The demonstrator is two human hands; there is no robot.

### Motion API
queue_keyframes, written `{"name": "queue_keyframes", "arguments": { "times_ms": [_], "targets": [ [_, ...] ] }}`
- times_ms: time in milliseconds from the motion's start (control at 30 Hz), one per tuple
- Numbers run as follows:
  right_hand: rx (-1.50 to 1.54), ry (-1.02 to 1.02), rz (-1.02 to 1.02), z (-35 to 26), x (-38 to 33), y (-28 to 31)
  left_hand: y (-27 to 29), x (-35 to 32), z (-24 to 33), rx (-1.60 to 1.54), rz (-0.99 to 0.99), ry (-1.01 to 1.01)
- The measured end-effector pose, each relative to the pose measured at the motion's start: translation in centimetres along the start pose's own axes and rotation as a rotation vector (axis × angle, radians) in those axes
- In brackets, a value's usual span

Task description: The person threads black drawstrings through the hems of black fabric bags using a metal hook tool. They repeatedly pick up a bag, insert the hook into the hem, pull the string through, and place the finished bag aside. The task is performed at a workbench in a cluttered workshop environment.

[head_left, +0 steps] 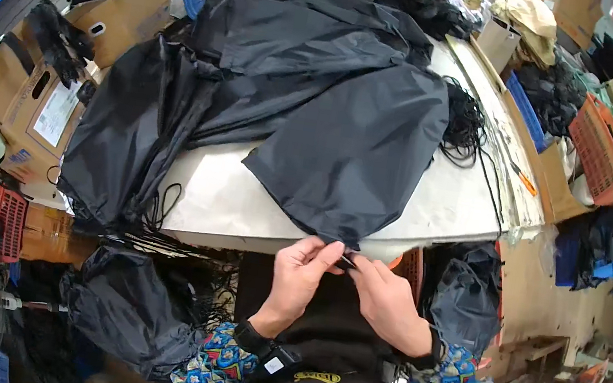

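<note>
A black fabric bag (353, 147), which looks like a drawstring bag, lies flat on the white table (219, 194) with its narrowed end toward me. At the table's near edge, my left hand (297, 277) pinches that end between thumb and fingers. Close beside it on the right, my right hand (389, 299) is closed on the same end, fingertips almost meeting the left thumb. A small dark piece shows between the fingertips; whether it is cord or cloth I cannot tell.
More black bags (297, 39) are heaped behind, and others (121, 132) hang over the table's left edge. Black cords (463, 124) lie tangled at right, near an orange-handled tool (524, 180). Cartons (30, 103) stand left; an orange crate (604, 149) sits right. Bags (134, 308) also lie below the table.
</note>
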State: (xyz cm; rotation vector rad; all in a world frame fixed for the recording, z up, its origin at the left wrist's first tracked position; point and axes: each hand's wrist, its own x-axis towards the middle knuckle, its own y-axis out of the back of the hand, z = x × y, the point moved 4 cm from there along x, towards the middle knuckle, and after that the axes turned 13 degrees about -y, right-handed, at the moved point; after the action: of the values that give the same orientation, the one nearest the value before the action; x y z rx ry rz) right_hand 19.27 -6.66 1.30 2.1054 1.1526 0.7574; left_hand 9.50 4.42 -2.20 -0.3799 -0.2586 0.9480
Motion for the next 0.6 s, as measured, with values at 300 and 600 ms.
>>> {"name": "queue_keyframes", "arguments": {
  "times_ms": [300, 600],
  "targets": [
    [0.117, -0.137, -0.135, 3.3, -1.7, 4.6, -0.4, -0.1, -1.6, 0.015, -0.201, 0.194],
    [0.027, -0.049, -0.322, 3.1, -3.8, 5.7, 6.2, 4.1, 3.8, -0.051, 0.172, -0.143]
  ]
}}
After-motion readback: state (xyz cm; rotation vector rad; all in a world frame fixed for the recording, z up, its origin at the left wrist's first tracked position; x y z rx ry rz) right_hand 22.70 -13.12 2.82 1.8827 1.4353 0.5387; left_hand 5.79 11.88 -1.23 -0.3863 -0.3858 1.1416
